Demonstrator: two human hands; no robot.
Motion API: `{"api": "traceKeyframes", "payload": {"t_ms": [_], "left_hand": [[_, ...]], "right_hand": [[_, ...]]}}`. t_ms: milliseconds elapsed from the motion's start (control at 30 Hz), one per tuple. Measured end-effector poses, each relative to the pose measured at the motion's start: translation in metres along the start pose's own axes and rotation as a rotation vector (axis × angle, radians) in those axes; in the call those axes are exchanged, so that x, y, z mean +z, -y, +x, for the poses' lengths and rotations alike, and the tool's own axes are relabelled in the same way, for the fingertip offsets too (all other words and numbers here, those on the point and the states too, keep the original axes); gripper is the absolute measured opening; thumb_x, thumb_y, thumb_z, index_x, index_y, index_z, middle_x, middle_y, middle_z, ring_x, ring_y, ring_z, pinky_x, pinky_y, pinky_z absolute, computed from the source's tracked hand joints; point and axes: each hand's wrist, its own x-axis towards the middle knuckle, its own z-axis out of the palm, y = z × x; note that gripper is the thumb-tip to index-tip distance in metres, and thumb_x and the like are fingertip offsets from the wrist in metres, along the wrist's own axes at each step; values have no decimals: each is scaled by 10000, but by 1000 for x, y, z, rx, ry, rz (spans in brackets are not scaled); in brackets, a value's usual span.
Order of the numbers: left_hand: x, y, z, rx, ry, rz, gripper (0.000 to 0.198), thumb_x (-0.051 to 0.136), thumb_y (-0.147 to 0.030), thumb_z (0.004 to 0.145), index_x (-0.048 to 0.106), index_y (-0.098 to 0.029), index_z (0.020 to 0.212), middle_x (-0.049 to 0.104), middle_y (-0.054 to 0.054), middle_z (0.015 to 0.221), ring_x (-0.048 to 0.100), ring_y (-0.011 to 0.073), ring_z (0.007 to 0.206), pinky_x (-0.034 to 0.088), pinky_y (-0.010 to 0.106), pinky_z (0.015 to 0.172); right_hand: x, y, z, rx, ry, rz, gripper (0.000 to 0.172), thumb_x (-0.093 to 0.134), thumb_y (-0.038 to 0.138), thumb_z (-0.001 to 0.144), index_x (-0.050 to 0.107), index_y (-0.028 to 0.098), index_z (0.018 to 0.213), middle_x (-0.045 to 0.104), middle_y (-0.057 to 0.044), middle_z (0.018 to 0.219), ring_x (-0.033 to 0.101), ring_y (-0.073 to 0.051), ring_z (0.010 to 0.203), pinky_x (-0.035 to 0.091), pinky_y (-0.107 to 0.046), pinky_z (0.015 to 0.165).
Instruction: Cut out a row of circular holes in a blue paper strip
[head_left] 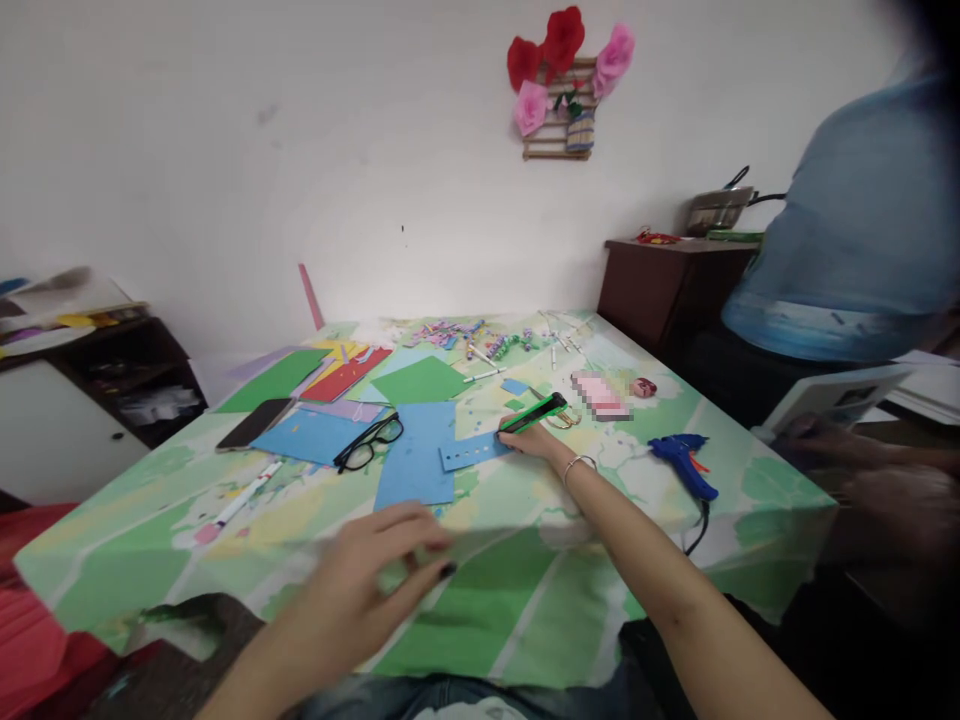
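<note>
My right hand (525, 440) is closed around a green and black utility knife (536, 411), resting at the right end of a blue strip (474, 453) with a row of small holes. That strip partly overlaps a larger blue sheet (416, 475). In the air over the near table edge is my left hand (375, 565), a little blurred, its thumb and fingers apart and holding nothing. Black-framed glasses (370, 442) lie left of the blue sheet. Just beyond the right hand lie scissors (564, 415), partly hidden by the knife.
Coloured sheets (420, 380), a phone (255, 424) and a marker (247, 493) occupy the left of the table. Rolled paper pieces (495, 345) lie at the back. A blue glue gun (684, 462) with a cord is at right. Another person (847, 220) stands beyond it.
</note>
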Motion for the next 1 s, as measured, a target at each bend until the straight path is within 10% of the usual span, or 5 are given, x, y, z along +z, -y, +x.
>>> {"api": "traceKeyframes", "payload": {"t_ms": [167, 333, 533, 667, 1000], "left_hand": [[80, 20, 55, 73, 196, 91, 316, 627, -273, 868, 607, -132, 1150, 637, 159, 1228, 609, 252, 1137, 531, 398, 932], [132, 27, 81, 117, 307, 205, 902, 549, -681, 790, 480, 43, 1324, 459, 314, 1406, 402, 416, 1348, 382, 504, 1074], [150, 42, 89, 182, 396, 254, 1022, 661, -648, 666, 426, 54, 1371, 365, 332, 1461, 349, 461, 1365, 278, 541, 1111], [151, 46, 94, 193, 399, 232, 969, 708, -543, 608, 444, 39, 1336, 401, 353, 1429, 373, 466, 1348, 254, 548, 1096], [158, 62, 106, 181, 216, 98, 319, 527, -336, 811, 553, -112, 1037, 637, 245, 1235, 584, 375, 1179, 306, 519, 1048]], "right_hand": [[0, -3, 5, -44, -6, -81, 340, 573, 340, 934, 566, 152, 1217, 595, -91, 1211, 616, -217, 1032, 539, -422, 864], [2, -8, 10, -35, 26, -173, 331, 569, 339, 936, 570, 155, 1212, 597, -90, 1209, 617, -213, 1027, 540, -417, 862], [1, -9, 11, -4, 80, -249, 280, 561, 344, 941, 600, 147, 1135, 631, -71, 1109, 634, -178, 927, 553, -366, 798], [1, -6, 10, -21, 28, -263, 176, 566, 220, 870, 614, 148, 717, 612, -4, 683, 549, -116, 633, 467, -259, 633], [-2, -3, 7, -145, -27, -207, 148, 497, 141, 755, 568, 178, 631, 601, -4, 564, 524, -116, 542, 401, -243, 533]]}}
